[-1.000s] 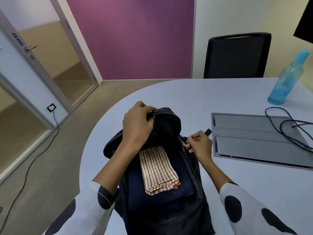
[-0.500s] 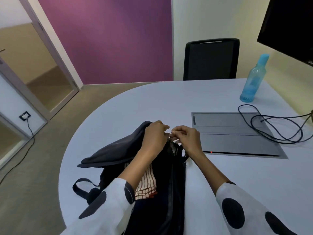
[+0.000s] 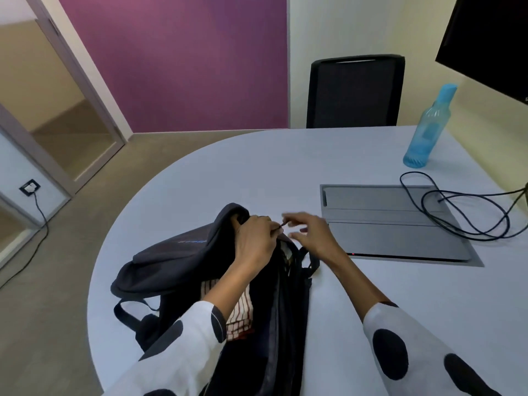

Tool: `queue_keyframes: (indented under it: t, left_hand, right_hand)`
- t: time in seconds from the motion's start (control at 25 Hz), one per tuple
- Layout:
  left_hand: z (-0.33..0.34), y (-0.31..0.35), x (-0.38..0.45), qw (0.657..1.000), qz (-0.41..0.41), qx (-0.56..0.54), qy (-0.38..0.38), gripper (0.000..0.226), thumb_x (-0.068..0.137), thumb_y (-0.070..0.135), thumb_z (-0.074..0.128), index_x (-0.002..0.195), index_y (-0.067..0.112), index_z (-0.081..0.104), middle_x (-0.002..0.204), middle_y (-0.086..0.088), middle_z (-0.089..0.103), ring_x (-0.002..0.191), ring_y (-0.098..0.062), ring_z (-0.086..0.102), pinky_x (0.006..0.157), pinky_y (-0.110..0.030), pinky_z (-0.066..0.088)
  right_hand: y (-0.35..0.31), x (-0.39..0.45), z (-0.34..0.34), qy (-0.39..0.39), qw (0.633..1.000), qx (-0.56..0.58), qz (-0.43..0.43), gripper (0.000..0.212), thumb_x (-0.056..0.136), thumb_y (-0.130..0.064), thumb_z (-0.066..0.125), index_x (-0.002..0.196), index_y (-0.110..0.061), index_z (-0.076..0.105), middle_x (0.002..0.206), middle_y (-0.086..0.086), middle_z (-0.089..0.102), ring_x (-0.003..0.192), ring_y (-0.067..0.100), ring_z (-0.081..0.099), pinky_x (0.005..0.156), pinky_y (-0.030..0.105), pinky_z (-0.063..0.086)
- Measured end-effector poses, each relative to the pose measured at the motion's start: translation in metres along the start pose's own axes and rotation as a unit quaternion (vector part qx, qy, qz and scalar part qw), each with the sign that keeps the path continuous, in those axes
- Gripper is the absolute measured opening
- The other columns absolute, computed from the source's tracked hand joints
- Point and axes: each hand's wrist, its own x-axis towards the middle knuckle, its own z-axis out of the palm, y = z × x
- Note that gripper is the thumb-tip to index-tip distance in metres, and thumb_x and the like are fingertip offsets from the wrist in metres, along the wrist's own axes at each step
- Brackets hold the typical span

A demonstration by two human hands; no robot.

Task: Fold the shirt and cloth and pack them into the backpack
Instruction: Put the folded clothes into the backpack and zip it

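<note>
since half a second ago the right hand has let go at the top of the backpack and drawn slightly toward the grey panel; its fingers are now spread and relaxed, holding nothing, and blurred by motion. left hand keeps its place at the bag's top edge, fingers curled, pinching a small dark zipper pull against the fabric. the bag lies on the table near its rounded edge, mouth open toward the camera, one dark flap thrown to the left. inside the opening the striped cloth is partly covered by the left forearm; beneath it lies dark fabric, and whether this is the shirt cannot be told. a strap loop hangs over the table edge at lower left.

to the right, a grey recessed panel sits in the tabletop with a black cable looped across it. farther back stand a blue bottle and a black chair. a dark screen is cut off at the upper right corner. both spotted sleeves run out of the frame at the bottom.
</note>
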Motion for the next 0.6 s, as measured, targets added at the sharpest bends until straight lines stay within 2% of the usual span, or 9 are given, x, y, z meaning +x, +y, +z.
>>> queue_keyframes:
  t: [0.08, 0.2, 0.28, 0.4, 0.52, 0.6]
  left_hand:
    - [-0.006, 0.000, -0.003, 0.999, 0.012, -0.026, 0.028, 0.026, 0.095, 0.031, 0.050, 0.093, 0.022, 0.074, 0.078, 0.006, 0.061, 0.091, -0.017, 0.055, 0.082, -0.039, 0.040]
    - [-0.009, 0.004, -0.006, 0.995, 0.018, -0.069, 0.067, 0.023, 0.095, 0.030, 0.051, 0.093, 0.024, 0.074, 0.075, 0.012, 0.055, 0.087, -0.010, 0.055, 0.093, -0.043, 0.030]
    - [-0.007, 0.001, -0.008, 0.989, 0.027, -0.123, 0.078, 0.021, 0.091, 0.029, 0.053, 0.087, 0.024, 0.074, 0.072, 0.011, 0.058, 0.078, -0.008, 0.057, 0.090, -0.050, 0.039]
    - [-0.006, 0.000, -0.010, 0.974, 0.015, -0.205, 0.093, 0.021, 0.088, 0.030, 0.055, 0.078, 0.023, 0.073, 0.067, 0.009, 0.059, 0.068, -0.007, 0.058, 0.084, -0.056, 0.045]
    - [-0.017, 0.010, -0.015, 0.963, 0.022, -0.243, 0.112, 0.024, 0.089, 0.023, 0.062, 0.068, 0.015, 0.069, 0.062, 0.003, 0.058, 0.062, -0.013, 0.056, 0.073, -0.044, 0.048]
    - [-0.029, 0.014, -0.019, 0.954, 0.023, -0.269, 0.128, 0.024, 0.088, 0.016, 0.066, 0.065, 0.008, 0.068, 0.061, 0.000, 0.059, 0.062, -0.015, 0.056, 0.062, -0.032, 0.045]
  right_hand:
    - [0.012, -0.002, 0.020, -0.059, 0.995, -0.084, -0.005, 0.047, 0.075, 0.006, 0.063, 0.117, -0.014, 0.064, 0.115, 0.003, 0.066, 0.107, 0.017, 0.060, 0.094, 0.032, 0.046]
    - [0.019, 0.002, 0.038, -0.027, 0.994, -0.097, -0.036, 0.036, 0.077, 0.003, 0.065, 0.108, -0.015, 0.068, 0.105, 0.003, 0.071, 0.100, 0.018, 0.064, 0.089, 0.034, 0.050]
    - [0.022, 0.012, 0.038, -0.019, 0.993, -0.104, -0.051, 0.026, 0.079, -0.001, 0.066, 0.100, -0.015, 0.071, 0.096, 0.004, 0.073, 0.092, 0.019, 0.067, 0.084, 0.037, 0.052]
    - [0.030, 0.022, 0.034, -0.007, 0.989, -0.137, -0.059, 0.022, 0.083, -0.003, 0.064, 0.095, -0.019, 0.074, 0.082, 0.005, 0.074, 0.075, 0.016, 0.066, 0.069, 0.025, 0.048]
    - [0.040, 0.028, 0.031, 0.023, 0.990, -0.129, -0.047, 0.020, 0.086, -0.003, 0.062, 0.094, -0.015, 0.075, 0.076, 0.004, 0.072, 0.066, 0.009, 0.059, 0.064, 0.015, 0.038]
    - [0.043, 0.036, 0.029, 0.046, 0.991, -0.122, -0.030, 0.018, 0.086, -0.003, 0.061, 0.092, -0.012, 0.075, 0.075, 0.005, 0.072, 0.067, 0.011, 0.060, 0.066, 0.017, 0.041]
